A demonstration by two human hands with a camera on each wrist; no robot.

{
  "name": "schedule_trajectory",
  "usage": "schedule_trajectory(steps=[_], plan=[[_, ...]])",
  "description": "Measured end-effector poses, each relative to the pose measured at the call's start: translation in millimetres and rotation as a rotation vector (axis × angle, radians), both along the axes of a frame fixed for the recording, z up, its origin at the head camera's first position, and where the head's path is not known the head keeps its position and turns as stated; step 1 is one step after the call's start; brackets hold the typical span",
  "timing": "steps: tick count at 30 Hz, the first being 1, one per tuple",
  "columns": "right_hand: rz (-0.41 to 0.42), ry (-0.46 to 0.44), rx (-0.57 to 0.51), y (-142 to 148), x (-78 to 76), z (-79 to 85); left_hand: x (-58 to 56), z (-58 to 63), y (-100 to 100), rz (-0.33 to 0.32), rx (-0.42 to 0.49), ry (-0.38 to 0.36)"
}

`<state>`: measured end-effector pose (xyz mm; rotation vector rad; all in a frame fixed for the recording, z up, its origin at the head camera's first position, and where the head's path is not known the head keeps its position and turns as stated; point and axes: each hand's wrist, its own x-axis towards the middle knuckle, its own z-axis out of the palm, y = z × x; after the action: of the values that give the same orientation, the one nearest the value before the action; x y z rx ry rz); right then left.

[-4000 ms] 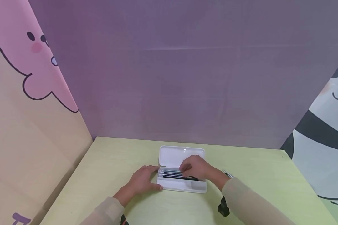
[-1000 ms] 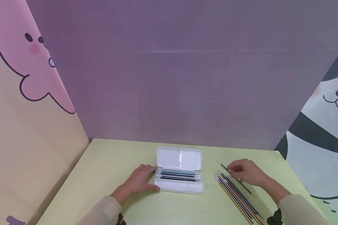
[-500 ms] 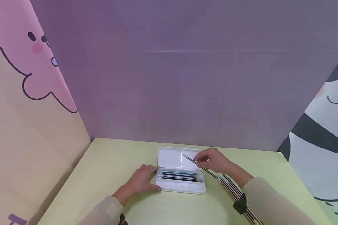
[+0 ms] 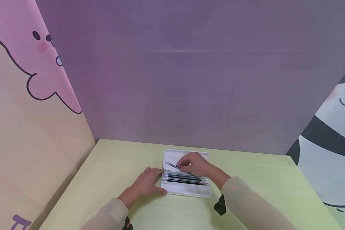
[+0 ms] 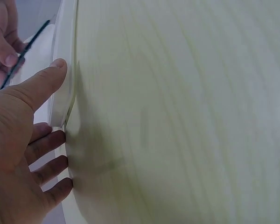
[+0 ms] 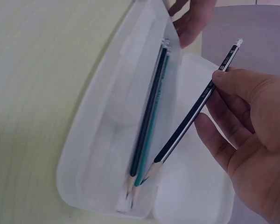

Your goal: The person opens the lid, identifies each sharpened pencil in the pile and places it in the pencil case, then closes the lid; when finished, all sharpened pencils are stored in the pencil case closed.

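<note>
A white plastic pencil case [image 4: 178, 189] lies with its lid [image 4: 172, 156] raised away from me. Several dark and teal pencils [image 6: 151, 107] rest side by side in its long compartment, eraser ends to the left. Between thumb and fingers my right hand [image 4: 196, 164] pinches a black-and-silver striped pencil [image 6: 191, 112]. It slants over the lid and the compartment, its sharpened tip low by the other pencils' points. At the case's left end, my left hand [image 4: 146, 182] rests with thumb at the front corner and the other fingers, fairly straight, along the back side.
The case stands on a pale wooden table [image 4: 126, 151]. A purple-grey wall [image 4: 172, 80] rises behind it, with cartoon-printed panels at left and right. A dark device [image 4: 220, 206] hangs under my right wrist. My right sleeve [image 4: 253, 204] covers the area where loose pencils lay.
My right hand has picked up a pencil beside the loose bunch at the right and carried it left over the case. The left hand has stayed at the case's end.
</note>
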<state>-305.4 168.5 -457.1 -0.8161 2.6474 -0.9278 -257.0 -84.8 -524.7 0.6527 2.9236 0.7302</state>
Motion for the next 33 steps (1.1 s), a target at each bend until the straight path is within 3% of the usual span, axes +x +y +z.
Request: schedule_trajectory(steps=[6, 17, 24, 33], plan=[[0.017, -0.015, -0.005, -3.7, 0.3, -14.1, 0.8, 1.1, 0.2, -0.001, 0.007, -0.014], [0.055, 0.049, 0.104, -9.0, 4.1, -25.9, -0.3, -0.4, 0.7, -0.003, 0.009, -0.008], [0.044, 0.139, 0.205, -15.3, 6.3, -31.0, -2.4, -3.9, 0.2, -0.001, -0.009, -0.007], [-0.019, 0.118, 0.221, -17.8, 6.3, -37.6, -3.4, -5.2, -0.4, -0.003, -0.015, -0.004]])
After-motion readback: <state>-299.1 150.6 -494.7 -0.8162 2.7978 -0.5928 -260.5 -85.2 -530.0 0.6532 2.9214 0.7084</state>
